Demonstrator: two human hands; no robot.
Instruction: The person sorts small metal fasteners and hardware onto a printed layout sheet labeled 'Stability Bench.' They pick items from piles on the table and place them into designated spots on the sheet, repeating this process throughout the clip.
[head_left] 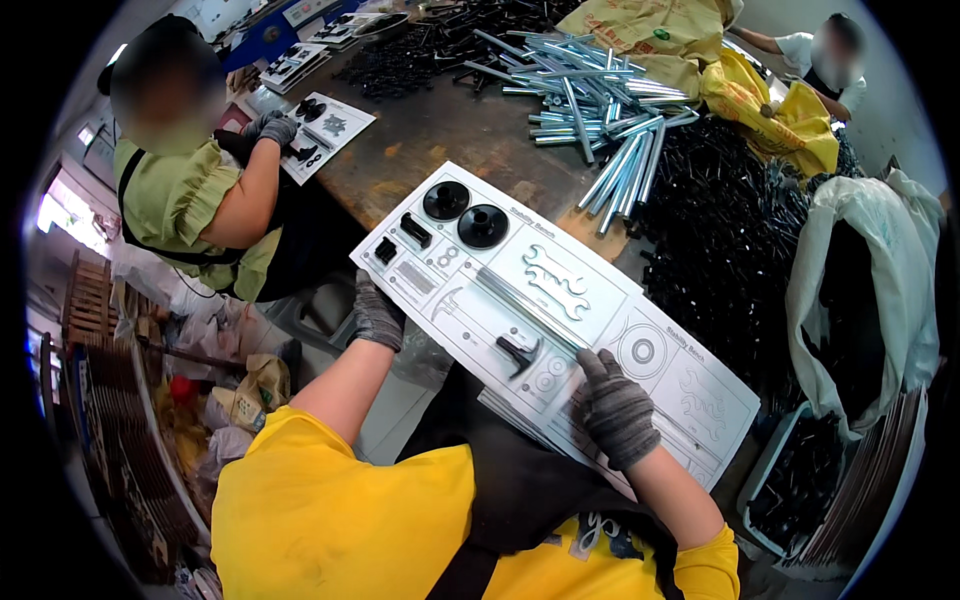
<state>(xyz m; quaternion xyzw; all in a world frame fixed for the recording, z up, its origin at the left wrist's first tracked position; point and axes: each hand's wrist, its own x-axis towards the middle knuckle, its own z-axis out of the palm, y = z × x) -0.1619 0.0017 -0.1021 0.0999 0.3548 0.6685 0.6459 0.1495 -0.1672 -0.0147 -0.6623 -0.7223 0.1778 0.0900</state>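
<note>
A white printed card (470,325) lies tilted in front of me, with a second printed card (715,390) showing at its lower right. My left hand (378,315), in a grey glove, grips the first card's left edge, its thumb hidden. The gloved right hand (617,408) has its fingers closed at the lower end of a silver metal rod (530,308). Two black discs (483,226), a black bracket-like piece (415,231), a smaller black block (386,250), silver wrenches (555,282) and a black T-shaped knob (518,354) sit on the card's outlines.
Loose metal rods (600,95) pile up on the worn table (400,140), beside heaped black parts (715,220). A white sack (865,290) and a plastic bin (775,500) stand at right. One co-worker (200,200) handles another card (335,125); another person (825,65) is far right.
</note>
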